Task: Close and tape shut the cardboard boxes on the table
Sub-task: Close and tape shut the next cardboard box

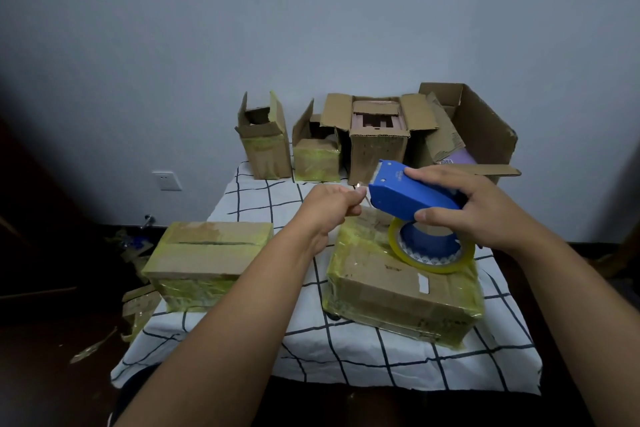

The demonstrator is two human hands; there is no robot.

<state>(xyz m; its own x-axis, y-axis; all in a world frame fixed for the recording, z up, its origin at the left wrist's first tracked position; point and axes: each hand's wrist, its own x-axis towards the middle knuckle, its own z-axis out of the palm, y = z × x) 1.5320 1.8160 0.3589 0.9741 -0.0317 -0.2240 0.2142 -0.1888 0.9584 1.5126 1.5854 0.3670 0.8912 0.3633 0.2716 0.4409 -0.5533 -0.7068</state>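
My right hand (485, 208) grips a blue tape dispenser (412, 196) with a roll of clear yellowish tape (433, 248), held above a closed, taped cardboard box (398, 284) at the table's front right. My left hand (329, 210) pinches the loose tape end (360, 189) just left of the dispenser's mouth. A second closed box (204, 253) sits at the table's left edge, with a dark slit along its top seam. Several open boxes stand along the back: a tall one (265, 146), a small one (317, 156), one with raised flaps (377, 149) and a large one (478, 128).
The table wears a white cloth with a black grid (363, 354). Cardboard and tape scraps (138, 308) lie on the dark floor to the left. A wall socket (167, 180) sits on the grey wall behind.
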